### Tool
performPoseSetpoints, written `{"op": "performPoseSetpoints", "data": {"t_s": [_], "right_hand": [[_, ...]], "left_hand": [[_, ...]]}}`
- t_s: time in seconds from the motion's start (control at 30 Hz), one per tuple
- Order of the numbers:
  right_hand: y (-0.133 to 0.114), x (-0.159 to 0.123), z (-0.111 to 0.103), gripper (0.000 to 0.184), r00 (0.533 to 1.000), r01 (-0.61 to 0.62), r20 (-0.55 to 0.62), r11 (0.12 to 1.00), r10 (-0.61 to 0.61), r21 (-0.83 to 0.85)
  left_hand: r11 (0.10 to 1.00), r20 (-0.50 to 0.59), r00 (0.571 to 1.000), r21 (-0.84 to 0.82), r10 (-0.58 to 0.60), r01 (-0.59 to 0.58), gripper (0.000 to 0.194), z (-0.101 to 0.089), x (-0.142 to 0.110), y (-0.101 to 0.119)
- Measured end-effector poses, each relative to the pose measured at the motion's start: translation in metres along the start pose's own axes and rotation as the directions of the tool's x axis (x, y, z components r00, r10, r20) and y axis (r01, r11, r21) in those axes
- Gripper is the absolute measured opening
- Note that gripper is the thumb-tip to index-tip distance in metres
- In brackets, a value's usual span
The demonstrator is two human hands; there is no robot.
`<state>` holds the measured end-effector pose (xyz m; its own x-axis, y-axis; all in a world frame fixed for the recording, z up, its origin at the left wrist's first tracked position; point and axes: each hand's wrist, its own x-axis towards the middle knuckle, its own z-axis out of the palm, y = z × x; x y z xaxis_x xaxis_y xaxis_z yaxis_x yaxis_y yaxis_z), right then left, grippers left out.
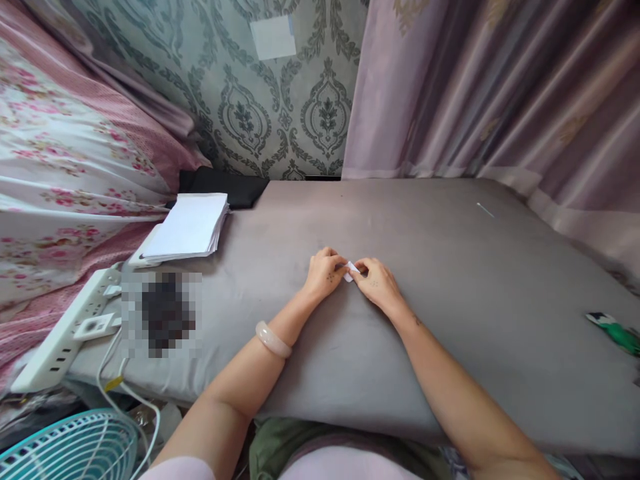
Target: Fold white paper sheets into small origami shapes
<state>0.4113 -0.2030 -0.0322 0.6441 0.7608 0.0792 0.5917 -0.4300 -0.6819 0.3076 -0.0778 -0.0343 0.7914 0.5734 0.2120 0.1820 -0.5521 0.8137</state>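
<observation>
A small piece of folded white paper [351, 272] sits between my two hands over the middle of the grey-covered table [430, 287]. My left hand [325, 272] pinches its left side between thumb and fingers. On the right side, my right hand [376, 281] grips the same paper with its thumb and bent fingers. The fingertips partly hide the paper, so its full shape cannot be made out. A pale bangle [273, 340] circles my left forearm.
A stack of white paper [187, 225] lies at the back left before a black folder-like item [225, 187]. Left are a power strip [67, 330], cables and a teal fan [70, 447]. A green item [615, 332] and a thin white stick [485, 210] lie right.
</observation>
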Motion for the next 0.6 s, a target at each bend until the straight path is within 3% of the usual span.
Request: {"op": "performPoseSetpoints", "data": {"t_s": [0.1, 0.27, 0.4, 0.6], "right_hand": [[0.003, 0.004, -0.002, 0.021, 0.998, 0.059, 0.008, 0.996, -0.059, -0.071], [0.012, 0.018, -0.004, 0.030, 0.987, 0.084, 0.135, 0.995, -0.091, 0.054], [0.015, 0.028, -0.007, 0.024, 0.974, 0.087, 0.197, 0.986, -0.114, 0.139], [0.014, 0.035, -0.006, 0.017, 0.967, 0.105, 0.216, 0.985, -0.132, 0.134]], "left_hand": [[0.999, 0.104, 0.994, -0.002, -0.032, 0.033, 0.014, -0.003, 0.006, -0.005], [0.991, 0.203, 0.978, -0.113, -0.047, 0.071, 0.017, -0.005, 0.013, -0.018], [0.976, 0.250, 0.964, -0.168, -0.095, 0.140, 0.020, -0.004, 0.017, -0.021], [0.955, 0.386, 0.918, -0.224, -0.095, 0.193, 0.019, -0.008, 0.027, -0.019]]}}
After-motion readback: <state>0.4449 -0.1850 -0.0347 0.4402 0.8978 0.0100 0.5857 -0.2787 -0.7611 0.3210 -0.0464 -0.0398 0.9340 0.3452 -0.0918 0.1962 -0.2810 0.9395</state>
